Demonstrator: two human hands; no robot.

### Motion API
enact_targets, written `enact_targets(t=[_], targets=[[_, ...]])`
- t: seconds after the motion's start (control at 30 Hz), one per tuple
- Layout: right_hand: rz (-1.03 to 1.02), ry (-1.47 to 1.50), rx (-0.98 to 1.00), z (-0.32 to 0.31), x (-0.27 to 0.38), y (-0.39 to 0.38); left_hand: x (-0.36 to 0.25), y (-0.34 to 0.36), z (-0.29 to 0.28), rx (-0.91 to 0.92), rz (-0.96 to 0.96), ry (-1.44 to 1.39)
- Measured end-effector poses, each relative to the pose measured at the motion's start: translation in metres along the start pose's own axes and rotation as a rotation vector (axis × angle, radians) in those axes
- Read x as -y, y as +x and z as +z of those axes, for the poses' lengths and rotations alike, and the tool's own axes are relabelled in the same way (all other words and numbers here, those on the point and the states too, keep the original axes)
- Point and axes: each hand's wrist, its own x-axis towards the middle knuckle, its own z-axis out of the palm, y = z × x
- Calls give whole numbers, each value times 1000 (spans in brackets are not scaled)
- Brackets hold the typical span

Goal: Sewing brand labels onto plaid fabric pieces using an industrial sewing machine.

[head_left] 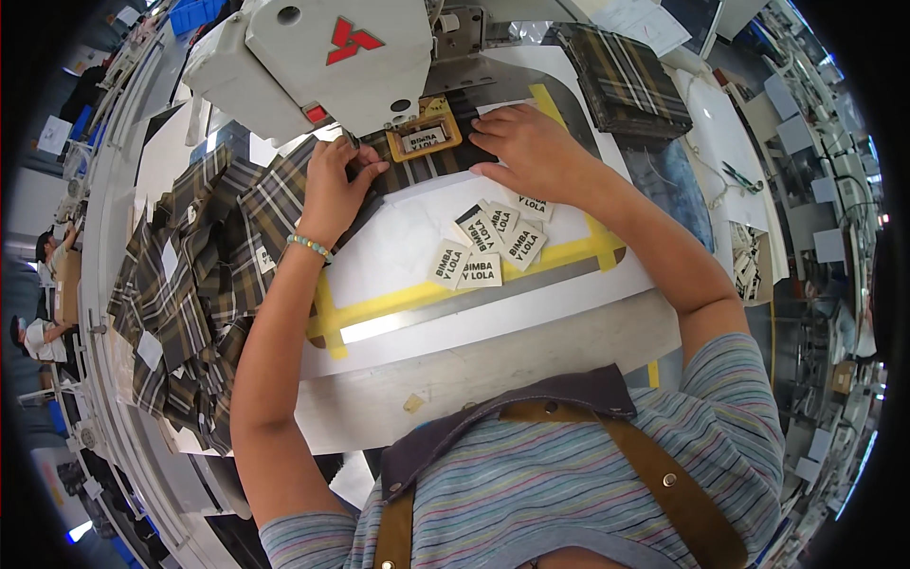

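Observation:
Plaid fabric (417, 173) in brown, black and white lies under the head of a white sewing machine (284, 81). A yellow clamp frame (393, 147) presses on it, with a pale printed label (424, 141) inside its opening. My left hand (334, 185), a beaded bracelet at its wrist, is left of the clamp with its fingers curled in on the fabric; the fingertips are partly hidden. To the clamp's right, my right hand (545, 156) lies with fingers stretched out at the fabric's edge, holding nothing. Several loose labels (481, 270) overlap on the white work plate (379, 256) nearer to me.
Crumpled plaid pieces (190, 294) heap up at the left. A folded plaid stack (630, 85) sits at the back right. Farther right are snips (742, 178) and a box of labels (749, 261). Yellow tape (427, 296) borders the plate. Other people work far left.

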Motion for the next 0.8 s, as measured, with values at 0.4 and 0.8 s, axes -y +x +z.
enact_targets(t=[0.4,0.8], targets=[[-118,-47,-66,3,0,-16,-13,-10,-9,48,17,18],[-185,102,-211,-10,11,-16,-21,-46,-47,18,266,274]])
